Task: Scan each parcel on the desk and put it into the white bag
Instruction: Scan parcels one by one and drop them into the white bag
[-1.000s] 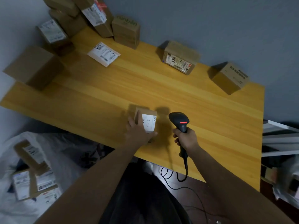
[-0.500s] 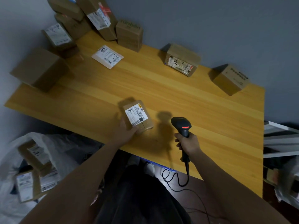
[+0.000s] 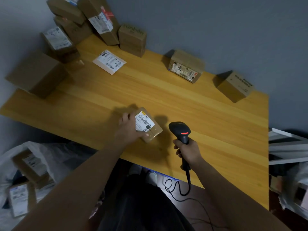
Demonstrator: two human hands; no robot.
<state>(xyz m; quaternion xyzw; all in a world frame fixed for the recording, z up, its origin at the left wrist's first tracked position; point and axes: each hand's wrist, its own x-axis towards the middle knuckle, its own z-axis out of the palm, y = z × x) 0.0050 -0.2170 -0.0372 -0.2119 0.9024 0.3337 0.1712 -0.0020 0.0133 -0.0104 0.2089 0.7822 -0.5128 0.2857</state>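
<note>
A: From our head camera, our left hand (image 3: 129, 129) grips the small brown cardboard parcel (image 3: 148, 125) near the yellow wooden tabletop's (image 3: 208, 130) front edge, label up.

B: Our right hand (image 3: 188, 150) is wrapped round the black handheld scanner (image 3: 180, 132), just beside it. Bare wood lies beyond; more brown boxes (image 3: 185, 66) line the wall.

A: The white bag (image 3: 41, 154), lower left, is blurred and cut off.
</note>
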